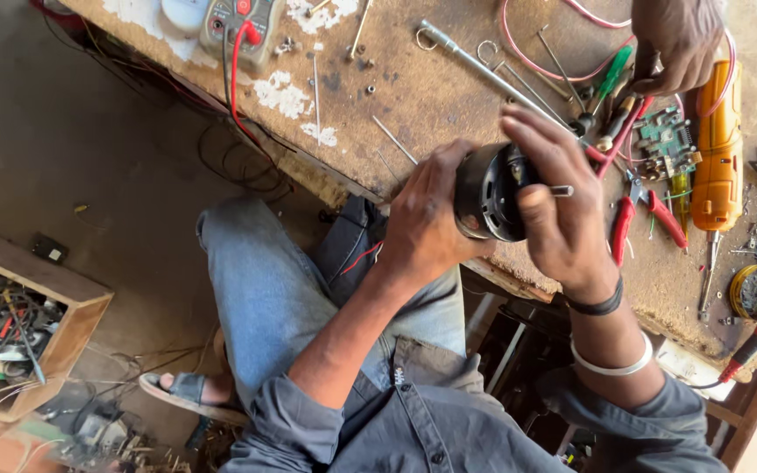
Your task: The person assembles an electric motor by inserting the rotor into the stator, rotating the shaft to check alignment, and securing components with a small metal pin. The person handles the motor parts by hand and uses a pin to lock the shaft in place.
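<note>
- I see my left hand (427, 223) wrapped around the back of a dark, round electric motor (488, 193), its grip clenched on the housing.
- My right hand (558, 206) grasps the front of the same motor, fingers curled over its face, with the short metal shaft (561, 190) poking out between them.
- I hold the motor in the air just above the near edge of the worn wooden tabletop (431, 88), over my lap.
- Another person's hand (676, 39) reaches in at the top right, touching a green-handled screwdriver (611, 74) among red wires.
- Just past my right hand lie red-handled pliers (650, 215), a green circuit board (666, 136) and an orange power tool (718, 149).
- A long metal rod (484, 70) lies across the tabletop, and a multimeter (240, 22) with a red lead sits at the far edge.
- A wooden box (67, 328) of tangled parts stands on the floor at my left.
</note>
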